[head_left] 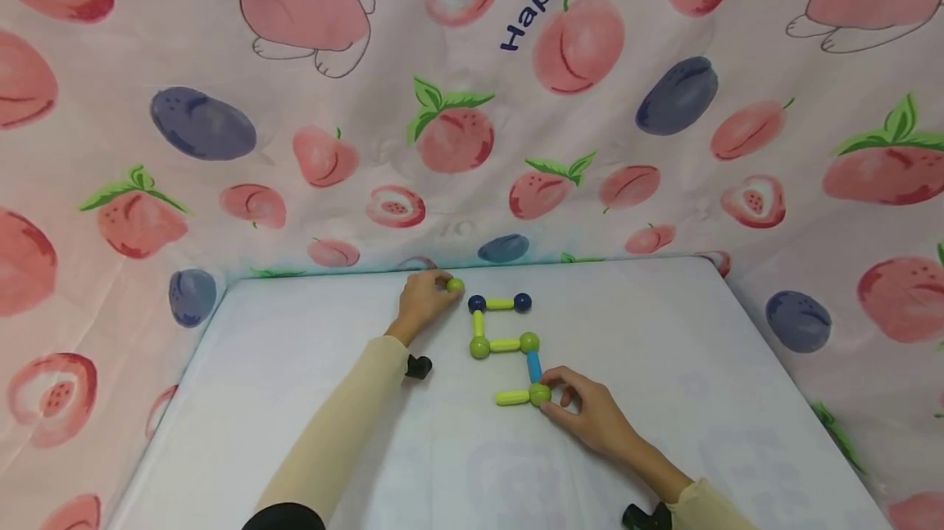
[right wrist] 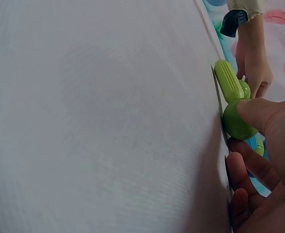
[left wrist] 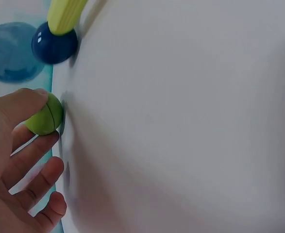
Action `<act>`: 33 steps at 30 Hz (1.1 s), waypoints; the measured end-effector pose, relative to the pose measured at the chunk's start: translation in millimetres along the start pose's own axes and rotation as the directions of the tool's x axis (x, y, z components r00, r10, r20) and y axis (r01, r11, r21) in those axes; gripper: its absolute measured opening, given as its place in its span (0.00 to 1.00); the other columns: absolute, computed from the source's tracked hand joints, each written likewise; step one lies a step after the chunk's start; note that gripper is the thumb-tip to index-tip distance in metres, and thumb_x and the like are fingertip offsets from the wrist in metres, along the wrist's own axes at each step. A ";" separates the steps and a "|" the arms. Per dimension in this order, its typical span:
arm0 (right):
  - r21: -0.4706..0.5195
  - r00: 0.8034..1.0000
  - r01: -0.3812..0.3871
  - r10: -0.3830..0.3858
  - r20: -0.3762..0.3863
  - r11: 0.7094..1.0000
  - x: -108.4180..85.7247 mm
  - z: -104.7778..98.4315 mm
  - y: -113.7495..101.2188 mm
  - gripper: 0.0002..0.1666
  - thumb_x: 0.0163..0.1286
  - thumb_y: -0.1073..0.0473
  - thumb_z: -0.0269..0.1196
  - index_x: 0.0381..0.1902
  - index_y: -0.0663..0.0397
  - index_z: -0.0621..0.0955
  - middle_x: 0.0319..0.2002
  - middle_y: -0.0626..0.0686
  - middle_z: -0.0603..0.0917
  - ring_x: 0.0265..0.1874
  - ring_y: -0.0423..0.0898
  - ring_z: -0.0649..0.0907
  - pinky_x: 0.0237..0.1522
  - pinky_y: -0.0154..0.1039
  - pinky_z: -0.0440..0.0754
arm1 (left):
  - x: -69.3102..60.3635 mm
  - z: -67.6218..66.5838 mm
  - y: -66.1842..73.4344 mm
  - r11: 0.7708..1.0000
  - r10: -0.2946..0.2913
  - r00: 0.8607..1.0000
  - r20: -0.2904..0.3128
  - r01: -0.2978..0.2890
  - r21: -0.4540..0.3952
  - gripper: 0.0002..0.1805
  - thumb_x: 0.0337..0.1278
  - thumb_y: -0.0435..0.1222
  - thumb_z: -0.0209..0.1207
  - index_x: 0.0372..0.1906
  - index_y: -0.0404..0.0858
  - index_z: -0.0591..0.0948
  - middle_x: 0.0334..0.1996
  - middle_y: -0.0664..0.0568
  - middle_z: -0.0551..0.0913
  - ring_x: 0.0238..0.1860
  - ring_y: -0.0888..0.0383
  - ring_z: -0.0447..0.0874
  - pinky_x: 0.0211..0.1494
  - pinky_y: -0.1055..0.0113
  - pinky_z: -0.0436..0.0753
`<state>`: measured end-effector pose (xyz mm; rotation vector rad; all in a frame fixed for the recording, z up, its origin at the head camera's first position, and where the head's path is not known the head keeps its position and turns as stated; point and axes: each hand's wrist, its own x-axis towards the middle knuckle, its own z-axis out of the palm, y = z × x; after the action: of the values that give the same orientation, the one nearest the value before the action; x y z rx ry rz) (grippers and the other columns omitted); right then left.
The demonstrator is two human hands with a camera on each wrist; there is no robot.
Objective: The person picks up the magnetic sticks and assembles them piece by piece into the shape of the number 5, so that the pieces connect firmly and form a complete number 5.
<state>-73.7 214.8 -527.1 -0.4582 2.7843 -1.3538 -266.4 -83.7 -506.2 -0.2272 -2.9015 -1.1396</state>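
Observation:
My left hand (head_left: pixel 425 302) pinches a loose green ball (left wrist: pixel 46 116) between thumb and fingers, near the table's back edge. To its right lies a joined figure of balls and rods. Two dark blue balls sit at the top, one of them (head_left: pixel 477 304) at the corner, with a yellow-green rod (head_left: pixel 500 304) between them. Lower down, green balls (head_left: pixel 479 347) connect through more rods, one of them a blue rod (head_left: pixel 534 367). With thumb and fingertips my right hand (head_left: pixel 593 415) holds the lowest green ball (head_left: pixel 541 395), from which a yellow-green rod (head_left: pixel 512 397) points left.
A white-covered table (head_left: pixel 295 366) carries the figure. Behind and around it hangs a pink cloth (head_left: pixel 457 55) printed with fruit. Black devices (head_left: pixel 419 367) are strapped at both wrists.

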 end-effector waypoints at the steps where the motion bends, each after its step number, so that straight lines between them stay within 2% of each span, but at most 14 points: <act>1: 0.000 1.000 -0.002 0.002 0.001 1.000 -0.3 0.2 0.1 0.22 0.64 0.58 0.75 0.55 0.42 0.82 0.46 0.39 0.84 0.32 0.37 0.78 0.35 0.34 0.76 | -1.8 -2.7 -1.9 1.000 -0.003 1.000 0.000 0.003 0.002 0.20 0.59 0.45 0.72 0.52 0.39 0.88 0.48 0.47 0.89 0.56 0.48 0.83 0.60 0.49 0.79; 3: -0.002 1.000 -0.001 0.001 0.004 1.000 -0.6 0.5 0.4 0.22 0.64 0.58 0.75 0.55 0.42 0.82 0.46 0.39 0.84 0.33 0.37 0.78 0.35 0.34 0.76 | -5.0 -8.0 -6.1 1.000 -0.007 1.000 -0.002 0.007 0.007 0.19 0.59 0.44 0.72 0.52 0.39 0.88 0.48 0.47 0.89 0.56 0.48 0.82 0.61 0.49 0.78; 7: 0.003 1.000 -0.001 0.001 0.004 1.000 -0.7 -0.4 -1.0 0.22 0.64 0.59 0.75 0.54 0.41 0.82 0.46 0.39 0.85 0.33 0.39 0.79 0.36 0.34 0.76 | -12.6 -19.7 -14.6 1.000 0.021 1.000 -0.012 -0.021 0.009 0.18 0.59 0.42 0.72 0.52 0.38 0.87 0.48 0.46 0.89 0.55 0.47 0.82 0.61 0.49 0.77; 11: 0.001 1.000 -0.005 0.005 0.002 1.000 -1.0 -0.8 -1.5 0.22 0.64 0.59 0.75 0.54 0.41 0.82 0.46 0.39 0.85 0.33 0.39 0.79 0.36 0.34 0.77 | -21.9 -30.5 -21.2 0.997 0.077 0.997 -0.029 -0.078 -0.007 0.17 0.58 0.39 0.72 0.51 0.38 0.87 0.45 0.46 0.89 0.44 0.50 0.81 0.51 0.54 0.79; 14: -0.006 1.000 -0.003 0.003 -0.002 1.000 -1.0 -0.3 -0.9 0.22 0.64 0.58 0.75 0.54 0.40 0.82 0.46 0.39 0.85 0.32 0.38 0.79 0.36 0.34 0.76 | -30.6 -37.1 -25.0 0.993 0.113 0.993 -0.038 -0.114 -0.017 0.16 0.57 0.37 0.72 0.50 0.37 0.88 0.43 0.47 0.89 0.37 0.52 0.79 0.43 0.58 0.77; 19: -0.003 1.000 -0.002 0.002 -0.003 1.000 -1.5 -0.1 -0.6 0.21 0.64 0.58 0.75 0.52 0.37 0.82 0.44 0.38 0.85 0.31 0.38 0.78 0.34 0.33 0.75 | -51.4 -44.4 -29.8 0.988 0.153 0.988 -0.014 -0.153 -0.016 0.16 0.56 0.35 0.72 0.49 0.36 0.88 0.42 0.50 0.89 0.36 0.52 0.78 0.41 0.61 0.74; 26: -0.009 1.000 -0.003 0.003 -0.006 1.000 -1.2 0.0 1.8 0.19 0.64 0.55 0.75 0.52 0.35 0.83 0.44 0.37 0.85 0.30 0.37 0.78 0.32 0.33 0.74 | -84.8 -42.2 -27.4 0.976 0.220 0.975 0.025 -0.220 0.007 0.15 0.53 0.35 0.75 0.46 0.39 0.89 0.39 0.54 0.89 0.36 0.54 0.79 0.41 0.62 0.76; 33: -0.011 1.000 0.003 -0.003 -0.018 1.000 0.2 -1.4 3.3 0.20 0.63 0.55 0.76 0.51 0.34 0.83 0.42 0.35 0.85 0.29 0.37 0.78 0.30 0.33 0.74 | -115.8 -28.2 -7.8 0.963 0.268 0.958 0.100 -0.267 -0.030 0.15 0.51 0.37 0.77 0.45 0.42 0.90 0.37 0.59 0.88 0.37 0.56 0.80 0.42 0.64 0.77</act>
<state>-74.9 217.7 -528.8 -0.4536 2.8076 -1.3505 -154.0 -123.4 -498.6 -0.6753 -2.8309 -1.1351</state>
